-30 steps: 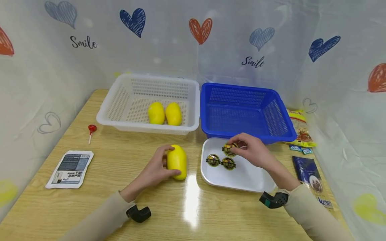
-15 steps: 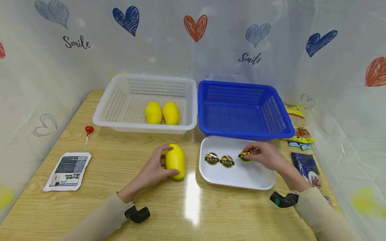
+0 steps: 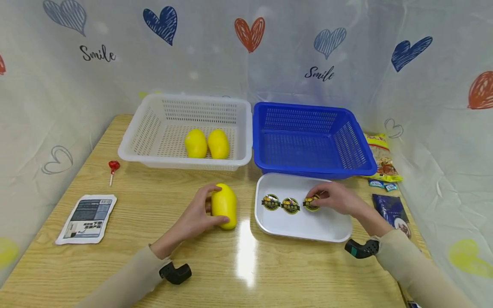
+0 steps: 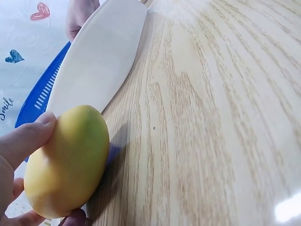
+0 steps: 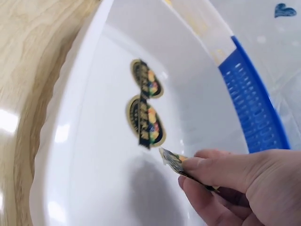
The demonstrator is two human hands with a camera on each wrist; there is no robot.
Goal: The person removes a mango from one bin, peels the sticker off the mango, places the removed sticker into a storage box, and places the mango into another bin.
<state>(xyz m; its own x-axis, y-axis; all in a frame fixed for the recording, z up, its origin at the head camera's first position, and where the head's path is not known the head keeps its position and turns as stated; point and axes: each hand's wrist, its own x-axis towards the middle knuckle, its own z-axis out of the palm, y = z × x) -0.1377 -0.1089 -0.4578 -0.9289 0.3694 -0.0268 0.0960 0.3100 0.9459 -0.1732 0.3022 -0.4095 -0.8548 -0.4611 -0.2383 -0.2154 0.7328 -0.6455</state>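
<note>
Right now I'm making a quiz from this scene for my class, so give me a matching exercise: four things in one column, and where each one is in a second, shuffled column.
Things:
1. mango
2. sticker
3. two mangoes
4. lollipop

Places:
A. lying in the white basket
B. pinched by the right hand over the white tray
C. gripped by the left hand on the table
D. lying alone on the table, left of the white basket

Pairs: 1-C, 2-B, 3-A, 4-D
</note>
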